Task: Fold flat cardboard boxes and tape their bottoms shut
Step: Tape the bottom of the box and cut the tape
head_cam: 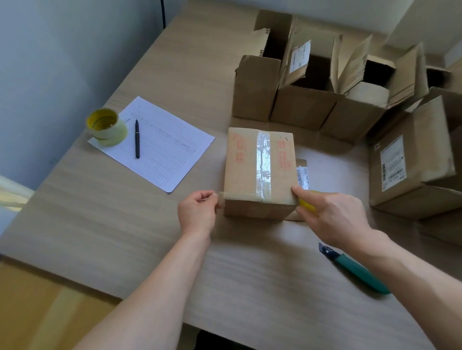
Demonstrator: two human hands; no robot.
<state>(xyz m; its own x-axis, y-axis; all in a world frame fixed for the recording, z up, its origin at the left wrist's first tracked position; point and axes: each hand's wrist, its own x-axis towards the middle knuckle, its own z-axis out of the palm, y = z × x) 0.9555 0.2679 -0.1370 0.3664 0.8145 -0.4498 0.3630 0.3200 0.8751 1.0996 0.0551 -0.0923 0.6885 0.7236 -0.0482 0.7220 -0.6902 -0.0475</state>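
Hands — tape strip crosswise, left–right

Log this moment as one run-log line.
step: taping box bottom | box: on table | left hand: pinches tape end | right hand: holds yellow tape roll at box edge | cutter: idle

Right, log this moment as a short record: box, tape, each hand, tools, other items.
box in work: small cardboard box on the table, one clear tape strip already along its top
new tape: strip stretched across the box's near top edge
left hand: pinches the strip's free end, left of the box
right hand: holds a yellow tape roll at the box's right corner
cutter: green utility knife, lying untouched
other: spare tape roll, pen, lined sheet
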